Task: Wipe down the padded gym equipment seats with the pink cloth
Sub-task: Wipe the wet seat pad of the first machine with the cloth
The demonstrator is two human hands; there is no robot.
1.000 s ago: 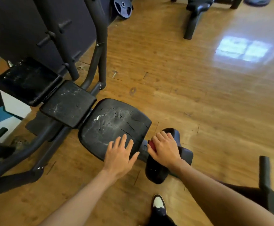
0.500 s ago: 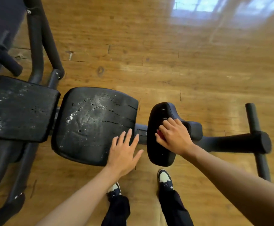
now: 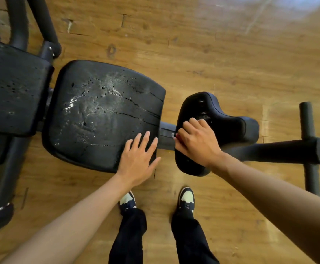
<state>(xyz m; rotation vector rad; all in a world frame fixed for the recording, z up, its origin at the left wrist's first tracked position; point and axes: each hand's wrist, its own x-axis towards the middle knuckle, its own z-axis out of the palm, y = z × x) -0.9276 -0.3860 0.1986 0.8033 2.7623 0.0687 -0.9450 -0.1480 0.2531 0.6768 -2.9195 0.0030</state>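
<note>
A: Nearest the camera, what shows?

B: Two dark trouser legs and two dark-and-cream shoes (image 3: 186, 200) on a glossy wood-plank floor (image 3: 231, 54). Just beyond, the left hand (image 3: 138, 161) lies flat, fingers straight and spread, on the near corner of the wide seat pad (image 3: 102, 115).

A: And the pad's surface?

B: Black vinyl, rounded at the corners, cracked in long lines and flaking pale at the middle.

A: The right hand?

B: The right hand (image 3: 197, 143) is curled over the near edge of the smaller, saddle-shaped pad (image 3: 222, 121), which is smooth and shiny. It clutches the pink cloth (image 3: 176, 137), only a sliver showing by the fingers.

A: Farther off?

B: A second worn pad (image 3: 12, 92) at the left, black tubular frame bars (image 3: 281, 151), and window glare on the boards.
</note>
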